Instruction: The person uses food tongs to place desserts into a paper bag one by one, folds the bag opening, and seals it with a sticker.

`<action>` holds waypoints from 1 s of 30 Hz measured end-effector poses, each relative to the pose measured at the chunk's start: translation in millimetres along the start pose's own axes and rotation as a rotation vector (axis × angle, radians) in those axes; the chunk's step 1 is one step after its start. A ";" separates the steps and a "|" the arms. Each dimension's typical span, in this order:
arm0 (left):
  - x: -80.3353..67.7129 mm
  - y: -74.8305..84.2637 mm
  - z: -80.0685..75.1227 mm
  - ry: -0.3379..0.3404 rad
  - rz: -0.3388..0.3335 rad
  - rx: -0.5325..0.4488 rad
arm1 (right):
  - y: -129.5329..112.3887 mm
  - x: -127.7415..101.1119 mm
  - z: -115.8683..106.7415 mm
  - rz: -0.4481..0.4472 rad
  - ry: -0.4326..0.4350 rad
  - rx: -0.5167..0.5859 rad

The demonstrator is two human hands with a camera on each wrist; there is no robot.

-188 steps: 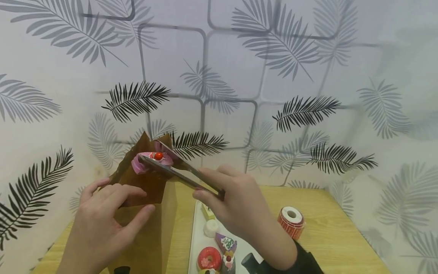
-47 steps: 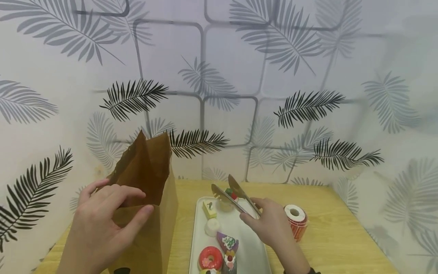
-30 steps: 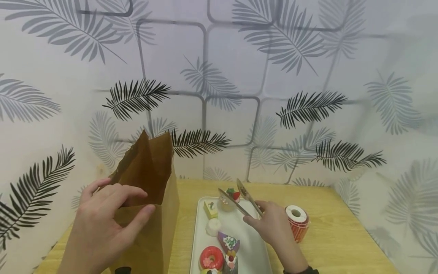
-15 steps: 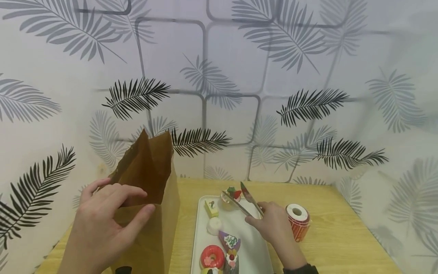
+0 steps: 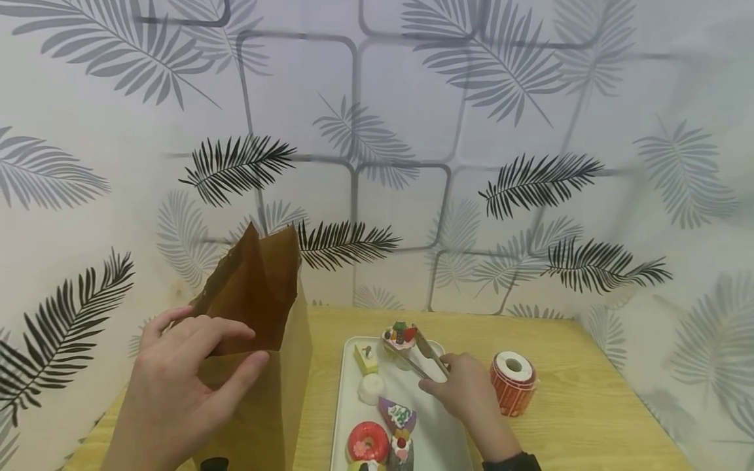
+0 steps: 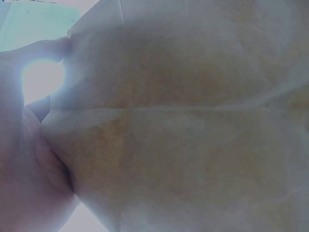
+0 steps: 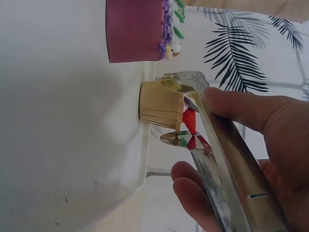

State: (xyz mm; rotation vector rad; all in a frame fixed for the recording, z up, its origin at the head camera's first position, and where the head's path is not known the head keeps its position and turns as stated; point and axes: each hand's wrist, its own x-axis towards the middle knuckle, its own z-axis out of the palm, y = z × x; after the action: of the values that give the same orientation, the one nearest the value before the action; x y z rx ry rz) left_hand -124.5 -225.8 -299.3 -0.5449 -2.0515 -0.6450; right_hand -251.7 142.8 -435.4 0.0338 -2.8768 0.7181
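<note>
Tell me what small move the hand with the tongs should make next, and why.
Probably lift the cupcake straight up off the tray. The tongs in the right hand already close on its sides at the tray's far end, and the left hand holds the paper bag open beside it.

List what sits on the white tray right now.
On the white tray: a yellow cake square, a white round sweet, a purple slice, a red donut and a fruit-topped cupcake between the tongs. The near end is cut off.
</note>
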 end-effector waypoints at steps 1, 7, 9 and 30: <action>0.1 0.1 0.2 0.001 0.001 -0.001 | 0.5 0.4 1.0 0.001 0.001 -0.003; 0.1 0.6 1.1 0.011 0.014 -0.006 | 1.1 1.8 5.0 0.017 0.010 -0.026; 0.1 0.6 1.2 0.013 0.016 -0.007 | 1.2 2.2 6.5 0.027 0.012 -0.035; -0.7 0.3 0.1 0.004 0.001 -0.003 | -2.8 -0.8 5.3 -0.039 0.050 -0.007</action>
State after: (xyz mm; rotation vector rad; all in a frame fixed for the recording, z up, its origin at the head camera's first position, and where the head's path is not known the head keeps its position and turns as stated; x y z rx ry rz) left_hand -124.0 -225.6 -299.9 -0.5457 -2.0463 -0.6487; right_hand -251.6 137.8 -438.7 0.0703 -2.8224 0.6912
